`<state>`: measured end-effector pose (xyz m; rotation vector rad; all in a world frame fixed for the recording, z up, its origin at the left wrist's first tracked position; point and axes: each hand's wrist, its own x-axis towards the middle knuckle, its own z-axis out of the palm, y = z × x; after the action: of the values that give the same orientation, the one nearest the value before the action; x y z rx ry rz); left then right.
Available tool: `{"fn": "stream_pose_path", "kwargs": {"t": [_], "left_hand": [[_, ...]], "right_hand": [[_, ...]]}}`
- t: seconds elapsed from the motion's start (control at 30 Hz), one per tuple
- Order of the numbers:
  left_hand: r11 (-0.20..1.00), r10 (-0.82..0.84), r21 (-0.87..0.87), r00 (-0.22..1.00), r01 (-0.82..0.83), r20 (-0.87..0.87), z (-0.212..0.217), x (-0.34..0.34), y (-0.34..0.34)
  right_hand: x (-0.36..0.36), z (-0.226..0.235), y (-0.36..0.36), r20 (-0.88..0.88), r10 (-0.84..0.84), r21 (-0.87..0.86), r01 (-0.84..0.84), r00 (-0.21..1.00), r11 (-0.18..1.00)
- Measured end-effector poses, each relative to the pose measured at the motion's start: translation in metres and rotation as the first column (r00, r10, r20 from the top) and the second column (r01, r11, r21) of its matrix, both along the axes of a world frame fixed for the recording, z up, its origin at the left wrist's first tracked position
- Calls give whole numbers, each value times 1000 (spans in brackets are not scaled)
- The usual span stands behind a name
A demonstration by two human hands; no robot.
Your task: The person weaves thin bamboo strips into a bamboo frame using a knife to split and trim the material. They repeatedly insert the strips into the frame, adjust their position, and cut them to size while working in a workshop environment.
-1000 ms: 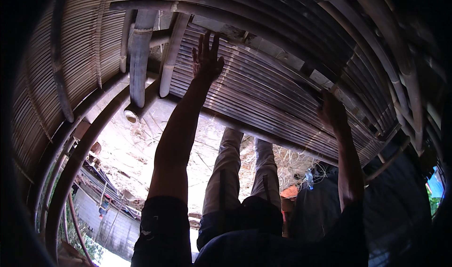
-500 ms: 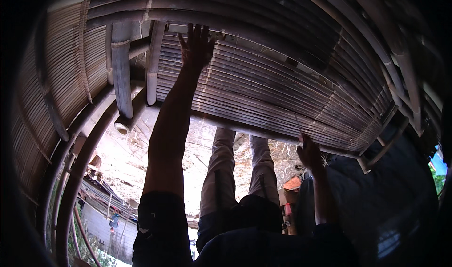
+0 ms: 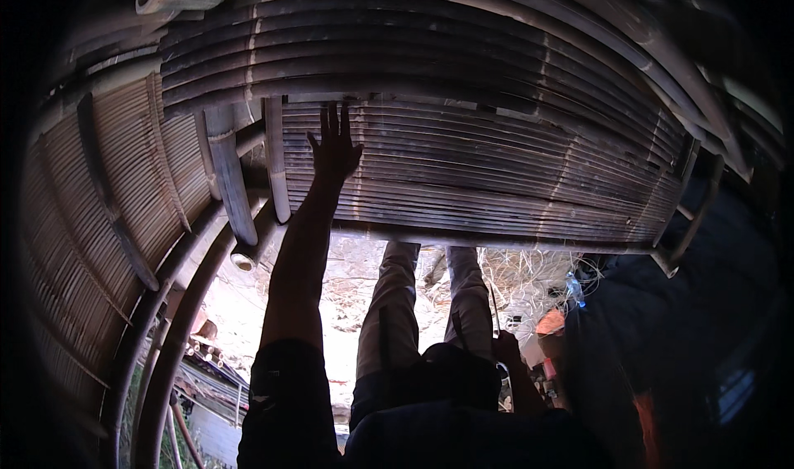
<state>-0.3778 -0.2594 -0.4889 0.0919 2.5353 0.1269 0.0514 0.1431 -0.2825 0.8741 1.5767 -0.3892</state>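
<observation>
My left hand (image 3: 335,150) lies with fingers spread on the slatted bamboo seat (image 3: 463,167) of a bench, its fingertips near the gap below the backrest (image 3: 397,55). Low by my right thigh, my right hand (image 3: 507,351) is closed around a thin, slender thing (image 3: 495,308) that points upward. Shade makes it too dark to tell its kind. The seat's pale slats run crosswise before me, with lighter bands across them.
Another slatted bamboo panel (image 3: 91,221) with thick poles stands at the left. A cut pole end (image 3: 243,262) juts out near the seat's left corner. Dry straw (image 3: 529,270) litters the ground, and dark cloth-like material (image 3: 662,328) fills the right side.
My right hand has drawn down and back from the seat's front edge to beside my thigh, still holding the thin thing. My left hand stays on the slats; the view has shifted.
</observation>
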Motion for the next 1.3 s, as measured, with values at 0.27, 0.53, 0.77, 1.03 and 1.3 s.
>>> {"fn": "stream_pose_path", "kwargs": {"t": [0.27,0.53,0.77,1.03,1.3], "left_hand": [[859,-394,159,826,487,-403,-24,-19,70],[866,-26,443,903,234,-428,-67,-40,133],[942,-101,243,888,231,-449,-51,-32,114],[-322,548,620,393,-715,738,-4,-19,82],[976,-203,56,970,212,-131,17,-43,45]], "right_hand": [[9,-4,-27,-184,9,22,-5,983,1000],[47,-27,-59,-85,67,-124,-77,994,989],[83,-27,-47,-188,-450,11,460,873,888],[50,-14,-101,-242,-262,7,272,934,962],[76,3,-94,-325,-341,32,371,882,928]]}}
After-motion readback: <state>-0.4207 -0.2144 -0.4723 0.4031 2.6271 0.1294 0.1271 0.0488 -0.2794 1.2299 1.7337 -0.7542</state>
